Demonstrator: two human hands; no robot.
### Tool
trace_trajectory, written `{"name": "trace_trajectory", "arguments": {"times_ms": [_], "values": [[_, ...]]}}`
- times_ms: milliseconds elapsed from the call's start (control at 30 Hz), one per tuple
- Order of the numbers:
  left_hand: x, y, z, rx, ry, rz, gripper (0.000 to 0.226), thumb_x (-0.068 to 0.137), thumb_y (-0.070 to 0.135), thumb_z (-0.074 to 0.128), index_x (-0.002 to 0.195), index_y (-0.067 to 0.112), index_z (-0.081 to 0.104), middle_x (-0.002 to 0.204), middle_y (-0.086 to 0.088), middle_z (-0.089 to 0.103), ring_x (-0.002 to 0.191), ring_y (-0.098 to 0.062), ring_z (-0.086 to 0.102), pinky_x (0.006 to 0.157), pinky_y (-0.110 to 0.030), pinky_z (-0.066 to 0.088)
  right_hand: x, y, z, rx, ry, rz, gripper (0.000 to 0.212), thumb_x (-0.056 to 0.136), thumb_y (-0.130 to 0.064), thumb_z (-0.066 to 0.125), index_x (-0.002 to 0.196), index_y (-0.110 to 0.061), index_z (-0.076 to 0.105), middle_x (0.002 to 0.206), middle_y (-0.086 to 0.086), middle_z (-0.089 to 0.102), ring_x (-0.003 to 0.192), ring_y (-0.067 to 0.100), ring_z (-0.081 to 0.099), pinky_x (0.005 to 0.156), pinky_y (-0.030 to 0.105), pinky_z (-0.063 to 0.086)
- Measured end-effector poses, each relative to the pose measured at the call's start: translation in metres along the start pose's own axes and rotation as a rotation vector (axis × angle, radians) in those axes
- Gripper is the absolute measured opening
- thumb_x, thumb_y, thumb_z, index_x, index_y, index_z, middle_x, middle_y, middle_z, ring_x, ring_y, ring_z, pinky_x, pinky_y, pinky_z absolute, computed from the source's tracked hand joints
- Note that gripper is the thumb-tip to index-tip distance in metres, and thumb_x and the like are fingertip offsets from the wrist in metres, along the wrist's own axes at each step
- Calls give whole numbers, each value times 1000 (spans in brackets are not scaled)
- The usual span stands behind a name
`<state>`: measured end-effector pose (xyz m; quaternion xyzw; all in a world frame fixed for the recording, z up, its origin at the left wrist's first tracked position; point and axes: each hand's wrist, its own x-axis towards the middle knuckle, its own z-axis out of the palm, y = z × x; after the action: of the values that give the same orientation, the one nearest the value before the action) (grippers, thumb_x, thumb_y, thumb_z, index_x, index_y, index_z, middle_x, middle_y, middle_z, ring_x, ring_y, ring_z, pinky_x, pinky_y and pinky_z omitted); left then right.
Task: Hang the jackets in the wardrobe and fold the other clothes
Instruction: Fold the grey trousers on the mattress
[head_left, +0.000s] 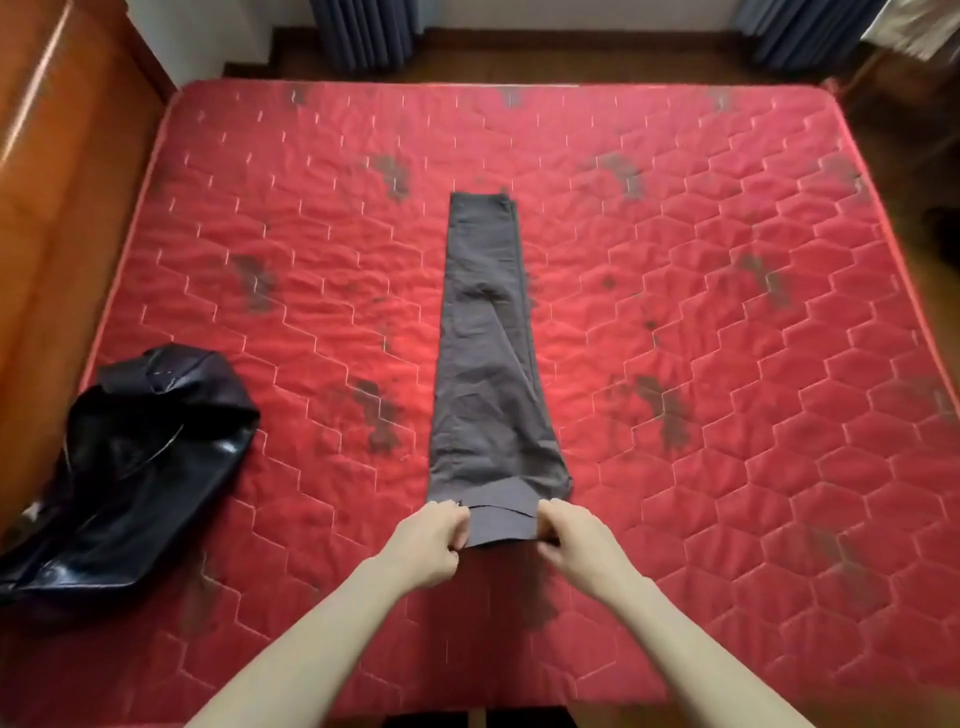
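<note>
A pair of grey trousers (488, 353) lies lengthwise down the middle of the red quilted mattress (727, 312), folded leg on leg, its far end pointing away from me. The near end is lifted slightly off the mattress and turned over on itself. My left hand (428, 545) grips its left corner and my right hand (576, 540) grips its right corner. A black shiny leather jacket (130, 467) lies crumpled at the mattress's left edge, apart from both hands.
A wooden wardrobe or headboard panel (57, 156) runs along the left side of the bed. Blue curtains (363, 31) hang at the far wall above a dark wooden floor. A pale cloth (914, 26) shows at the top right corner.
</note>
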<state>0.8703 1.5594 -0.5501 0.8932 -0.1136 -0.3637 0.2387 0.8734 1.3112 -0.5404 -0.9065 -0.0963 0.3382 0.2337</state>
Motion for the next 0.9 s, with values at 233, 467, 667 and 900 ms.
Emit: {"name": "trace_trajectory", "arguments": {"times_ms": [233, 467, 667, 900], "values": [[13, -32, 65, -71, -55, -80, 13, 80, 19, 55, 85, 29, 48, 86, 13, 54, 93, -17, 54, 79, -34, 47, 12, 41, 73, 11, -41, 102, 32, 102, -58, 49, 93, -28, 56, 97, -10, 57, 100, 19, 61, 78, 36, 42], [56, -58, 120, -20, 169, -133, 14, 95, 22, 53, 108, 21, 57, 103, 6, 56, 102, -22, 51, 81, -36, 46, 51, 67, 139, -27, 229, 52, 35, 106, -45, 37, 109, -23, 65, 111, -4, 61, 101, 25, 62, 85, 41, 51], [110, -79, 176, 164, 270, -50, 56, 95, 34, 43, 143, 11, 58, 149, -9, 57, 139, -28, 53, 107, -46, 51, 109, 61, 192, -153, 395, -123, 45, 108, -32, 38, 144, -12, 58, 156, 8, 50, 149, 25, 41, 116, 42, 40], [129, -108, 226, 330, 301, 68, 67, 101, 32, 40, 163, 10, 28, 172, -9, 18, 161, -26, 10, 127, -52, 16, 133, 100, 241, -237, 310, -87, 62, 109, -51, 34, 165, -26, 24, 174, 0, 15, 161, 18, 8, 128, 46, 16]]}}
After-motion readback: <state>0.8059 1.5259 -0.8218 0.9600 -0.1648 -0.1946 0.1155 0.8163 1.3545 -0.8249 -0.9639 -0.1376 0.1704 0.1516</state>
